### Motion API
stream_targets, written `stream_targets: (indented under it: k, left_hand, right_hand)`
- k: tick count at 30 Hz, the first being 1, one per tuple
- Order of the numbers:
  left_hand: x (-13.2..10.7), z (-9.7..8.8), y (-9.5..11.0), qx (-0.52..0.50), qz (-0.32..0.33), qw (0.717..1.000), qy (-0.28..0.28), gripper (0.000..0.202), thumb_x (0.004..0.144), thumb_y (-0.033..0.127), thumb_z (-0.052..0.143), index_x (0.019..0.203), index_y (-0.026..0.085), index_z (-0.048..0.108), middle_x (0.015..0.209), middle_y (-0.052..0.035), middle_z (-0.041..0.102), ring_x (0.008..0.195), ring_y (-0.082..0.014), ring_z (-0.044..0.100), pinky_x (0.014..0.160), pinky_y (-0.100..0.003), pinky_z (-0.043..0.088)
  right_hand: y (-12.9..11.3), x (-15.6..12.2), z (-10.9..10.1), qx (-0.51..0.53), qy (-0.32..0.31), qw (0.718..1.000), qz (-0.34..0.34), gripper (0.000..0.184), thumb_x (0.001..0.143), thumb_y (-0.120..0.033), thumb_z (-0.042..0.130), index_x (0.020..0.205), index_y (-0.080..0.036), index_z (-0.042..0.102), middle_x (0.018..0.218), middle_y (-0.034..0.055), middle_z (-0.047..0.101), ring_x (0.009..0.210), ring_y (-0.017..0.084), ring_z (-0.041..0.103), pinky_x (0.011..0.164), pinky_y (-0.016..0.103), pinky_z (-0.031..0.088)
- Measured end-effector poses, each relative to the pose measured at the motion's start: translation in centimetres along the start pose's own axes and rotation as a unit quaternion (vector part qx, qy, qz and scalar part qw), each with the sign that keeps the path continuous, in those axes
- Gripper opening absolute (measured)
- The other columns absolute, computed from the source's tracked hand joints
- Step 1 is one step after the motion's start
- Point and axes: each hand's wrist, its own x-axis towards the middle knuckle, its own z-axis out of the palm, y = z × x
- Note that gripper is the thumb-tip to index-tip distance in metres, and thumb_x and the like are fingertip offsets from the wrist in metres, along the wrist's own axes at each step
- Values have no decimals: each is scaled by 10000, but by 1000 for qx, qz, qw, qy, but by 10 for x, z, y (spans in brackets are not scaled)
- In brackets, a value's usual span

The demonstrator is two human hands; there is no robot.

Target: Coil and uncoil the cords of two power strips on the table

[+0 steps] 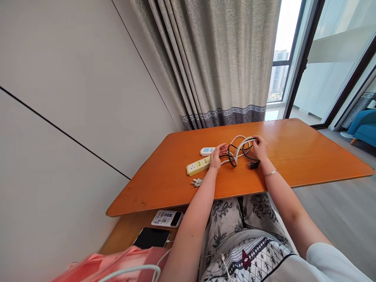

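On the orange wooden table (308,152) lies a tangle of black and white cables (238,150). My left hand (217,156) rests on the tangle's left side, fingers stretched over the cords, just right of a yellow-white power strip (198,166). My right hand (259,147) is curled round the cable loops at the right. A black plug (254,165) lies just below my right wrist. A white plug (197,182) sits near the table's front edge. A small white device with a blue label (207,151) lies behind the power strip.
A lower shelf under the table holds a white power bank (167,218) and a black phone (152,237) with a white cable. Pink cloth (111,266) lies at the bottom left. Grey curtain (217,62) and a wall stand behind; a blue chair (364,125) is far right.
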Motion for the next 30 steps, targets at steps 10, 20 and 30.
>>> stream_targets:
  k: [10, 20, 30]
  left_hand:
    - [-7, 7, -3, 119, -44, 982, -142, 582, 853, 675, 551, 1113, 179, 706, 1021, -109, 772, 1019, -280, 710, 967, -450, 535]
    - [-7, 6, 5, 192, -42, 958, -208, 578, 808, 743, 543, 841, 208, 761, 922, -95, 760, 933, -284, 684, 914, -428, 532]
    - [-10, 9, 17, 252, 10, 950, -183, 405, 780, 556, 675, 672, 196, 523, 665, 29, 496, 646, -138, 461, 634, -271, 396]
  right_hand:
    - [-9, -4, 3, 98, -23, 995, -23, 287, 824, -356, 514, 1023, -203, 654, 961, 68, 715, 860, 203, 651, 841, 352, 527]
    - [-21, -7, -1, 179, -34, 983, -24, 329, 819, -486, 603, 1000, -212, 625, 962, 61, 686, 877, 198, 638, 853, 353, 544]
    - [-17, -3, -2, 260, -46, 963, -50, 314, 768, -303, 652, 1070, -233, 601, 1092, 60, 676, 1000, 197, 628, 889, 340, 524]
